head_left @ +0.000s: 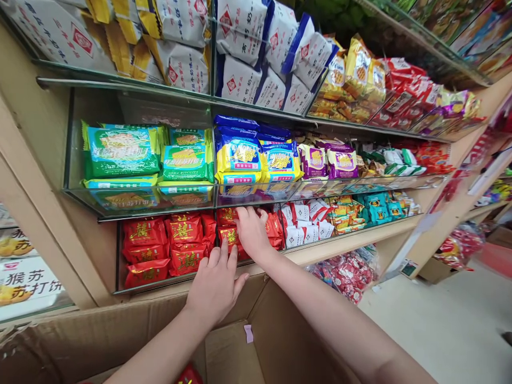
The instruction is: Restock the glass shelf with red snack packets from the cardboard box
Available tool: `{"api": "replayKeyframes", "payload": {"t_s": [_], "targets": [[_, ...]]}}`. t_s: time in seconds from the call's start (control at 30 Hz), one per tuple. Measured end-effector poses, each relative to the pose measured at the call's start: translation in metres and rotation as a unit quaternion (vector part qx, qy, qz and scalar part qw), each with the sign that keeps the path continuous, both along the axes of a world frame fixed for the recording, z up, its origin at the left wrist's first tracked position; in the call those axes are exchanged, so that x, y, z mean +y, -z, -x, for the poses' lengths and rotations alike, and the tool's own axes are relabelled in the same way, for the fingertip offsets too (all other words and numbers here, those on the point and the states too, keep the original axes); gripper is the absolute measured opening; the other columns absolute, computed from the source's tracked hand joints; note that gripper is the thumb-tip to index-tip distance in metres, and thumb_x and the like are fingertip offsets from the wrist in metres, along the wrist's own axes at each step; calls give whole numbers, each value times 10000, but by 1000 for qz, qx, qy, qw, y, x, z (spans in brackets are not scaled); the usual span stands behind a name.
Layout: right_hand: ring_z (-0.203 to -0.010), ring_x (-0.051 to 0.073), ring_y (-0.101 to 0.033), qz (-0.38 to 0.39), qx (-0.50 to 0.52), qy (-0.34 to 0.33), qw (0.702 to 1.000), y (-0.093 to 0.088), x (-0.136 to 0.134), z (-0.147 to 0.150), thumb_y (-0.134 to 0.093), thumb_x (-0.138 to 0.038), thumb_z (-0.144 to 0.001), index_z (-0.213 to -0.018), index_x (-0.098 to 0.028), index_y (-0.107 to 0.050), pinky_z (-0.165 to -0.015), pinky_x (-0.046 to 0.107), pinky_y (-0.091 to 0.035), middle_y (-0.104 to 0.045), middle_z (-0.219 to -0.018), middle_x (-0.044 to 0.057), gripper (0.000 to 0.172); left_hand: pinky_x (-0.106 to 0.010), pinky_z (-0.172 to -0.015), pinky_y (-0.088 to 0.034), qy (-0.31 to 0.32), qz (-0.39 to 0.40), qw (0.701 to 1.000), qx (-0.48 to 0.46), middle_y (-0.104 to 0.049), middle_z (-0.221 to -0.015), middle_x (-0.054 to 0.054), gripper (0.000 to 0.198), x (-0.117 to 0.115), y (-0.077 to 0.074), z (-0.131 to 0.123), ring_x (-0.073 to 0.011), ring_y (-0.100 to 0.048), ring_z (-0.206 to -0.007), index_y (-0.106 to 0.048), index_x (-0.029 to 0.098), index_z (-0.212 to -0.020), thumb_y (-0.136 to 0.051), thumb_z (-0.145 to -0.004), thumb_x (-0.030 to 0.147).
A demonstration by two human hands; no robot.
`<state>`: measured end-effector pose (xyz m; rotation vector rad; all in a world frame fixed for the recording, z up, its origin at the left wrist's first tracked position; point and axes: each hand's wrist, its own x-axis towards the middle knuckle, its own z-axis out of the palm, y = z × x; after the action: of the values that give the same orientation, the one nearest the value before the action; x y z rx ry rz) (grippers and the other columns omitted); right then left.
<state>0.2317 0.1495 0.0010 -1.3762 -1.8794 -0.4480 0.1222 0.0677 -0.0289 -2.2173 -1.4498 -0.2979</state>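
My right hand reaches into the lowest bin, fingers bent and apart over the red packets with gold characters. Its fingertips touch or nearly touch them; part of those packets is hidden behind it. Lower and to the left is my left hand, its fingers stretched out and thumb apart, fingertips at the bin's front edge beside the same packets. Nothing shows in its grasp. More red packets are stacked in the left compartment. Below both hands stands an open cardboard box, with a red packet at its bottom edge.
Above hang glass-fronted shelves with green soda biscuit packs, blue-yellow packs and white packs. Right of the red packets lie small white-red packets. A lilac scrap lies in the box. Bagged sweets sit under the shelf.
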Motion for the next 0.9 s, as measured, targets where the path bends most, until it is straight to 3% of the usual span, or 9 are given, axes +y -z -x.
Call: {"api": "replayKeyframes", "payload": {"t_s": [0.13,0.27,0.5,0.73,0.83,0.9], "targets": [[-812,197,-521,3,-57,36,998,-7,-2,5,-325,-125,-841,-909,-171,-521,-894,427,-182,-583,-855,76,212,-443,-817,-344,2,-7,1000,10,-381,-1323,-200,565,2,2,0,-321,-406,-1076,-370,75,-1276,-285,-845,431],[-797,231,-550,71,-62,73,993,-14,2,11,-341,-132,-830,-906,-162,-542,-865,492,-186,-614,-829,101,217,-436,-799,-347,0,-4,1000,13,-379,-1323,-204,570,3,2,-1,-324,-407,-1068,-364,72,-1279,-285,-845,434],[-784,238,-564,142,-52,71,986,-21,8,6,-429,-207,-805,-856,-166,-571,-767,456,-301,-633,-811,96,157,-441,-845,-315,-7,-2,1000,7,-369,-1338,-177,561,2,3,0,-306,-384,-1106,-354,106,-1288,-281,-845,441],[-922,240,-498,78,-68,39,994,-21,-11,-9,-425,-229,-806,-861,-145,-573,-916,478,-197,-602,-908,116,178,-465,-814,-321,4,-28,1000,-6,-373,-1325,-202,535,2,9,-2,-340,-395,-1093,-355,114,-1288,-321,-840,406],[-1066,245,-408,49,-61,2,997,-15,-29,-15,-423,-224,-810,-855,-154,-579,-968,478,-136,-543,-1086,122,177,-477,-836,-306,17,-45,999,-20,-368,-1329,-185,490,1,8,-3,-340,-366,-1125,-388,139,-1262,-351,-833,373],[-1110,246,-360,34,-56,-38,997,-10,-45,-19,-416,-220,-816,-857,-160,-582,-969,465,-167,-500,-1161,109,181,-460,-842,-311,40,-49,998,-28,-400,-1305,-153,414,-1,5,-1,-321,-359,-1131,-451,160,-1201,-349,-838,333]]}}
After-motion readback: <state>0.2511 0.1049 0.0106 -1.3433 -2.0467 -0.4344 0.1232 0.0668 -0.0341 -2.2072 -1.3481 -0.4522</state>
